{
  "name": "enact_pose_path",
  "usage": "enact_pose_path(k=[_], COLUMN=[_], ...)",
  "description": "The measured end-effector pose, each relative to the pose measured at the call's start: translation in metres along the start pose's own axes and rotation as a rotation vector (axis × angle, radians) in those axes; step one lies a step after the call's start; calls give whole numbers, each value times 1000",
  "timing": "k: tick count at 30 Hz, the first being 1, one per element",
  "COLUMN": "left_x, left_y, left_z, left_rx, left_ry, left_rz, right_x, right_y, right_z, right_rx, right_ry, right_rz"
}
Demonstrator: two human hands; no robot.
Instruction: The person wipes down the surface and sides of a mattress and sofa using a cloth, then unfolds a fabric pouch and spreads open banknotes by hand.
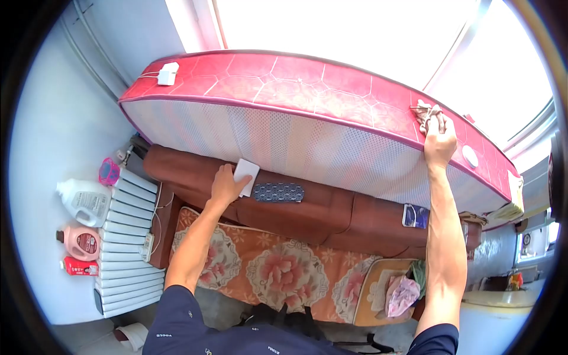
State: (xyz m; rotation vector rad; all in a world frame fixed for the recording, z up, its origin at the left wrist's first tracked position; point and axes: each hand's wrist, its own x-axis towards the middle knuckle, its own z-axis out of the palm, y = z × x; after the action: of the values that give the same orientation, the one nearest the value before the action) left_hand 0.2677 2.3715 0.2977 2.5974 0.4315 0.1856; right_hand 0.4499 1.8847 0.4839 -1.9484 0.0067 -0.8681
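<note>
My left hand (225, 185) is closed on a flat white rectangular object (246, 171), held just over the top of the brown sofa back (319, 207). Beside it on the sofa lies a dark blue patterned pouch or case (279, 192). Farther right, my right hand (441, 139) grips a crumpled beige cloth (425, 115). That cloth rests against the red edge of a mattress (343, 94) standing on its side behind the sofa. Just right of this hand, a round white object (470, 156) sits on the same red edge.
A white adapter (168, 74) lies at the mattress's left end. Left stands a white radiator (131, 236), holding a white jug (84, 202), a pink bottle (81, 242) and a red carton (79, 267). A blue packet (416, 216) and floral seat cover (284, 269) are on the sofa.
</note>
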Motion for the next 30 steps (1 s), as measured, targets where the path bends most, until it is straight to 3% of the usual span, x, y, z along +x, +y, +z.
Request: enact_pose_path(k=[4,11,14,20,30], left_x=[-9,-24,-23,20,128], left_y=[-1,20,50,86,24], left_z=[-7,-32,-63,-138,-216], left_rx=[-188,-72,-121,-132,10], left_ry=[116,318,519,710,754], left_rz=[-54,77,238,434,372], right_x=[-3,-1,0,-5,-1], right_y=[-7,5,7,-9,-6], right_z=[-1,0,1,-12,-4], right_rx=[32,-68,-112,-197,-213], right_ry=[-13,18,12,-44,-46], right_rz=[13,7,-5,8,71])
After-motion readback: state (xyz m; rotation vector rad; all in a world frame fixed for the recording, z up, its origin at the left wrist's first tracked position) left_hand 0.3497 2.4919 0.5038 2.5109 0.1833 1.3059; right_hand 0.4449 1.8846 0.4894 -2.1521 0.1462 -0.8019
